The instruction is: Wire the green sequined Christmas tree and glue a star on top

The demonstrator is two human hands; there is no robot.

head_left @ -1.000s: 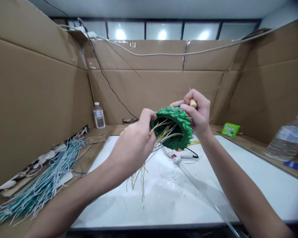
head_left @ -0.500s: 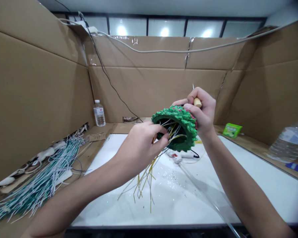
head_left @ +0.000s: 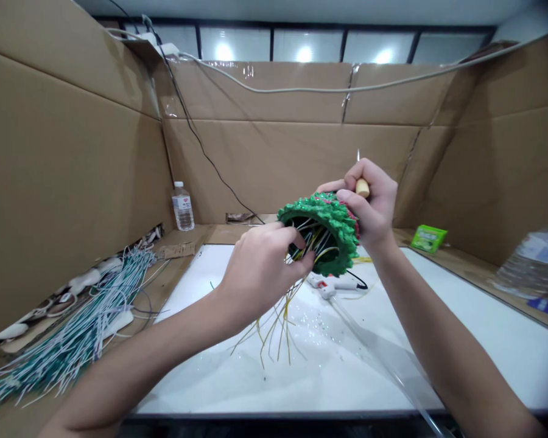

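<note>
Cardboard walls (head_left: 64, 182) surround the white tabletop (head_left: 438, 347). My right hand (head_left: 369, 207) grips the green tree (head_left: 335, 228). My left hand (head_left: 260, 267) pinches wires (head_left: 278, 328) inside it, and many dangle loose, so I judge it about midway.

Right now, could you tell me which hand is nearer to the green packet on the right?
Right. The right hand, gripping the green ring, is left of the green packet; the left hand, pinching the wires at the ring, is farther left.

Left hand (head_left: 260, 274) fingertips out of sight inside green cone (head_left: 329, 234); bottle (head_left: 536, 261) half off-frame.
</note>
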